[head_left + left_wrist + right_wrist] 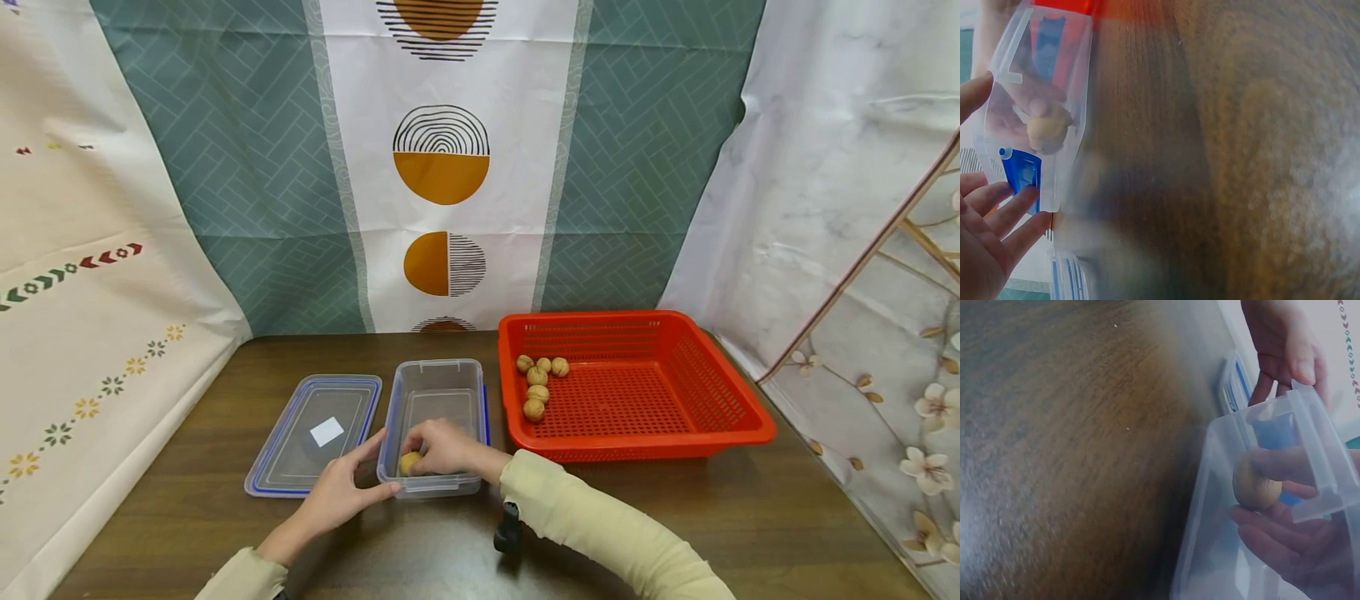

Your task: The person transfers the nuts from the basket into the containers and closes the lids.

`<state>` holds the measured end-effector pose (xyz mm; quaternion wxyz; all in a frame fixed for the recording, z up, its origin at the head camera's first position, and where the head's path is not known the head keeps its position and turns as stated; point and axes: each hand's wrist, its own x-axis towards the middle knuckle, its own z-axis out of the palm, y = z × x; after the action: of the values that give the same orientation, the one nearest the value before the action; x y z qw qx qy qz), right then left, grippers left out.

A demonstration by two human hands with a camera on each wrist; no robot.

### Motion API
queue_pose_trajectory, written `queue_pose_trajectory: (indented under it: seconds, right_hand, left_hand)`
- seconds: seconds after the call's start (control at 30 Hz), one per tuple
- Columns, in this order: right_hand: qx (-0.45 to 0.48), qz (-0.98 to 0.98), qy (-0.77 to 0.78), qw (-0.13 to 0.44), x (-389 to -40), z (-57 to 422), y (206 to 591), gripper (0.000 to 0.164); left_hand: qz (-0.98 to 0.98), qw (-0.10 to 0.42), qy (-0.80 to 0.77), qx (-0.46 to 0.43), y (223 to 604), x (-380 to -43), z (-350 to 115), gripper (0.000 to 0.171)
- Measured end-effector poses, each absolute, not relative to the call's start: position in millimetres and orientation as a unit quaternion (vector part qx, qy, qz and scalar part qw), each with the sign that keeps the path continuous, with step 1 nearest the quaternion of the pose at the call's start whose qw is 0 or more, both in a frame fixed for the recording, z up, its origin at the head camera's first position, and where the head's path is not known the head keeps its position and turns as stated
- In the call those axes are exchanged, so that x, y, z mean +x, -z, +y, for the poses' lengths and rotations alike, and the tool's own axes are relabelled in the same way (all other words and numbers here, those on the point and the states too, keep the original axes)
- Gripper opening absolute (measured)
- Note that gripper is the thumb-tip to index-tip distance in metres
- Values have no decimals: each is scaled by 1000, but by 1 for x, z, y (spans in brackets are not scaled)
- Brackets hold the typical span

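Walnut (409,463) sits at 7 o'clock inside the clear box (438,364), by the corner nearest you. At the box's 9 o'clock lies the lid (288,454), likely light and slightly bendy, so lift it by its edge. Your left hand (337,497) is spread wide with nothing clasped, thumb at the box's 7 o'clock corner, fingers along its side by the blue latch (1025,178); expect thin, light plastic that may slide, and brace it at the rim. Your right hand (444,447) reaches inside and pinches the walnut, thumb and fingers apart only by the nut's own width. Judge it light, hard and round, its shell offering decent purchase around the middle but apt to roll once loose. Between the box's 2 and 3 o'clock, the red basket (652,442) looks stiff and holds more walnuts (537,393) towards its own 9 and 10 o'clock. For labels, you have one white sticker (327,431) on the lid, with no writing you can read, and you can make out no brand on box or basket
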<state>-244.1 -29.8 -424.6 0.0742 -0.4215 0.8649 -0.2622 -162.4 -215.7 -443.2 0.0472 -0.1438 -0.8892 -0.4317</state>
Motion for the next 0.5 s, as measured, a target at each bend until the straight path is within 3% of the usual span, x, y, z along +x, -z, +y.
queue_pose_trajectory:
  seconds: [0.5]
  right_hand:
    - [-418,863,268,87,-245,-36,430,13]
  left_hand:
    - [-888,47,433,-147,445,-163,-216,78]
